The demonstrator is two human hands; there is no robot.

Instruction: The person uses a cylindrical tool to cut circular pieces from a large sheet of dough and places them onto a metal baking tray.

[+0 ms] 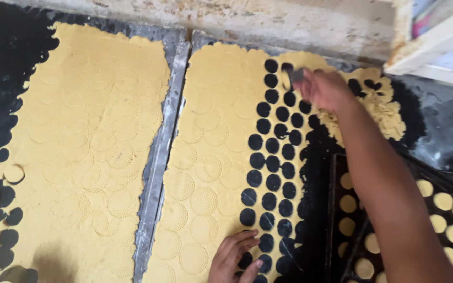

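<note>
A small round metal cutter [294, 76] sits pinched in the right hand [325, 90] at the far end of the right dough sheet [213, 157] (dark cut-out holes run alongside). The left hand [235, 257] rests flat, fingers spread, on that sheet's near end; a dark tray [336, 209] of cut dough rounds [443, 201] lies to the right.

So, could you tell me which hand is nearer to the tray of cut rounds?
Left. The left hand rests on the dough beside the tray; the right hand is farther off.

Soft, even daylight falls on the yellow dough sheet [221, 131], brightest at the pale wall above it. The right hand [323, 89] near the sheet's top edge is motion-blurred. A dim shadow lies far left of the sheet, at the bottom.
</note>
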